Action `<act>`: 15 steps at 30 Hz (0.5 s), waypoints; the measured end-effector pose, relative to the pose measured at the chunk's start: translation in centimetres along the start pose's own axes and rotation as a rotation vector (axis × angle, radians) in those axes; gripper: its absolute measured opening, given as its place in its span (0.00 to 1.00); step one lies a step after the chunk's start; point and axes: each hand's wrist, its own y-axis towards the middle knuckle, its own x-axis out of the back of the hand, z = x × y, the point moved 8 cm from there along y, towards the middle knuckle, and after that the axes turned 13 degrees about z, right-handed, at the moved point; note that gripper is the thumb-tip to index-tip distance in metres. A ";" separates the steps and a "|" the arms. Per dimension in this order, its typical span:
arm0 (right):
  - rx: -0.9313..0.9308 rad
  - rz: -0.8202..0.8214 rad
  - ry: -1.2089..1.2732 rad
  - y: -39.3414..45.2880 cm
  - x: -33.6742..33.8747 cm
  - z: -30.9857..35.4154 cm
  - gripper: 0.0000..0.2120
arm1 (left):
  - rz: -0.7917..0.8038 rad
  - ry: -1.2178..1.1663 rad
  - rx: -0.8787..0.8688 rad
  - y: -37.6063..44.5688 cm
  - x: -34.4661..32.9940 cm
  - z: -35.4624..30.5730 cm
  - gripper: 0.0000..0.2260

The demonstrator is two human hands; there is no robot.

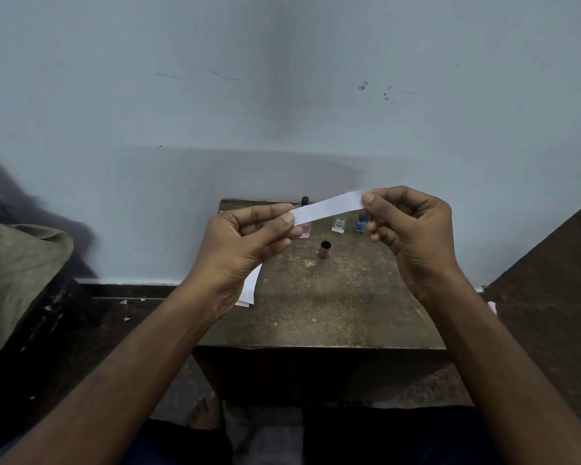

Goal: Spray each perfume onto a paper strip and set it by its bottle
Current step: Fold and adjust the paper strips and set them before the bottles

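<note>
**A:** What lies round the hands?

**B:** Both are raised over a small worn table set against a pale blue wall. Under the left hand a few spare white strips lie on the tabletop, partly hidden by the palm. Between the two hands, lower down, a brown cap stands on the table with its open end up. Far off to the left hand's outer side there is an olive cloth.

**A:** And the paper strip?

**B:** The paper strip is in the air, stretched between the hands. The left hand pinches its near end between thumb and forefinger; the right hand pinches the far end the same way, its other fingers curled.

**A:** Does it block anything?

**B:** Yes, it crosses in front of the bottles at the wall. The pink bottle with its black sprayer top sits just beyond the left fingertips, its middle hidden. The clear bottle shows under the strip, and the blue bottle sits just beside the right fingers.

**A:** What is in them?

**B:** Pink and blue liquid; the clear one's level I cannot tell.
</note>
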 end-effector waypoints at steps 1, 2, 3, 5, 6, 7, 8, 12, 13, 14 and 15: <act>0.000 0.000 0.008 0.0 0.0 0.0 0.01 | -0.002 0.007 -0.007 0.0 0.1 -0.1 0.13; -0.001 -0.001 0.019 0.0 0.1 0.1 0.01 | -0.003 0.012 -0.015 0.0 0.1 -0.2 0.12; -0.001 -0.003 0.032 0.0 0.1 0.1 0.01 | -0.007 0.018 -0.021 0.0 0.2 -0.3 0.11; -0.003 -0.003 0.056 -0.1 0.1 0.2 0.02 | -0.018 0.027 -0.028 -0.1 0.4 -0.4 0.09; -0.003 -0.001 0.063 -0.1 0.0 0.2 0.02 | -0.021 0.029 -0.027 -0.1 0.3 -0.5 0.09; -0.003 0.001 0.068 -0.1 -0.1 0.2 0.02 | -0.022 0.030 -0.026 -0.2 0.3 -0.5 0.09; -0.003 0.003 0.077 -0.1 -0.1 0.2 0.02 | -0.021 0.027 -0.025 -0.2 0.3 -0.6 0.09; -0.027 0.014 0.162 0.0 -0.3 0.2 0.01 | -0.016 0.017 -0.018 -0.3 0.0 -0.8 0.10; -0.038 0.021 0.187 0.0 -0.4 0.2 0.01 | -0.014 0.014 -0.015 -0.3 -0.1 -0.8 0.11; -0.049 0.026 0.208 0.0 -0.5 0.1 0.02 | -0.014 0.012 -0.009 -0.3 -0.2 -0.7 0.12; -0.058 0.028 0.224 0.0 -0.6 0.1 0.02 | -0.016 0.011 -0.004 -0.3 -0.2 -0.7 0.12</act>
